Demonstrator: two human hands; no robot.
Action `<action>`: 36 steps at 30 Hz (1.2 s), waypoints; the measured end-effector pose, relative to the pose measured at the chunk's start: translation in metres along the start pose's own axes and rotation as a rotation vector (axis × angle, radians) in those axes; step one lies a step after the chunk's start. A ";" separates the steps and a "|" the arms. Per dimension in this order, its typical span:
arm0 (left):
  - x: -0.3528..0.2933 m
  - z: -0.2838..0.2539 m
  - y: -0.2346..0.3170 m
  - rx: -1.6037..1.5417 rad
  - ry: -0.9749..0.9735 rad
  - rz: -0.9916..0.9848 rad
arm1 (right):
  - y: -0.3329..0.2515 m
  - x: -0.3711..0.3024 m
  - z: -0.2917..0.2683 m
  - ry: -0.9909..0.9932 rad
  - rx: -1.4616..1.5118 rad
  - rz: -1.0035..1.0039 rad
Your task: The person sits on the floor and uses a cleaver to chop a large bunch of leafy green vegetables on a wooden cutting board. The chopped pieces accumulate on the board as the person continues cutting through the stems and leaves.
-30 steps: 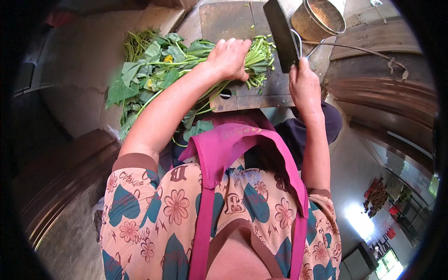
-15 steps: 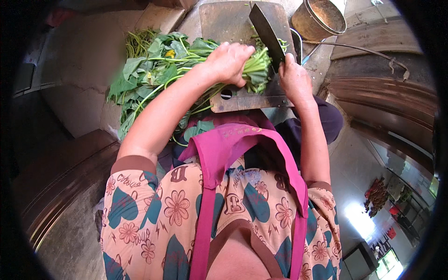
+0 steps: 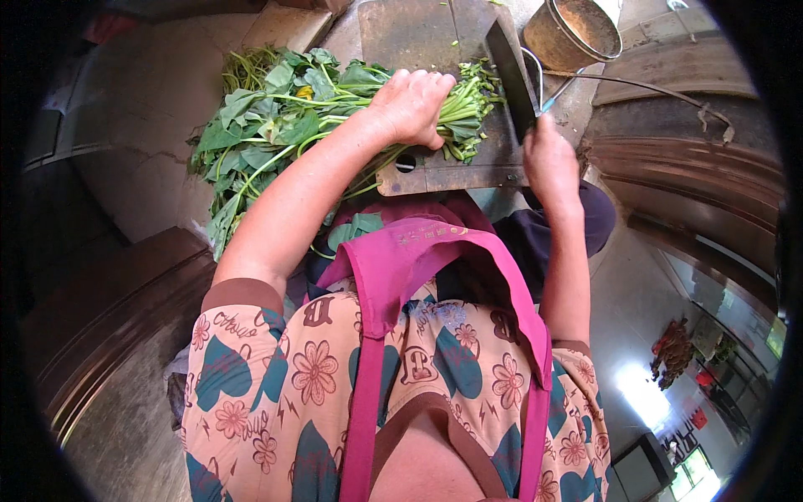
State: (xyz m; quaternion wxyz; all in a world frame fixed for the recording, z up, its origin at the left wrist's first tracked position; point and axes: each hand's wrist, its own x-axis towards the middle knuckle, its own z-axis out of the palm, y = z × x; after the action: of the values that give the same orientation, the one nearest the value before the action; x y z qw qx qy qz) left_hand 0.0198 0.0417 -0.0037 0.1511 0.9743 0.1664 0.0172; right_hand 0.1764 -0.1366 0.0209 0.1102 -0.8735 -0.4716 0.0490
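Note:
My left hand [image 3: 411, 109] is closed over a bunch of leafy greens [image 3: 280, 125], pressing it to the wooden cutting board [image 3: 407, 38]. The bundled stems stick out to the right of my fingers, their cut ends facing the knife. Long stalks and broad leaves trail off the board's left side. In my right hand [image 3: 550, 159] is the handle of a cleaver [image 3: 512, 79] with a wide dark blade. The blade stands to the right of the stem ends, apart from them, over the board's right edge. Chopped green bits [image 3: 478, 84] lie beside the stems.
A rusty metal bucket [image 3: 569, 35] with a wire handle stands beyond the board's right corner. Near it lie a blue-tipped tool [image 3: 548, 105] and a long thin rod [image 3: 644, 80]. Dark wooden furniture [image 3: 686, 180] rises on the right. My pink apron [image 3: 418, 243] hangs below the board.
My right hand has moved the cleaver to the right, away from the stem ends. More cut pieces show beside the bunch. My left hand has stayed nearly in place.

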 end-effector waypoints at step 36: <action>-0.002 0.007 0.003 -0.053 0.049 -0.037 | -0.011 0.003 0.000 0.015 0.041 -0.007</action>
State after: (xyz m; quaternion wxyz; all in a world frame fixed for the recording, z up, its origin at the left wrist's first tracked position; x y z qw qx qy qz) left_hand 0.0191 0.0361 -0.0094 0.1730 0.9660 0.1873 0.0425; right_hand 0.1692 -0.1287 0.0234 0.1318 -0.8698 -0.4726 0.0519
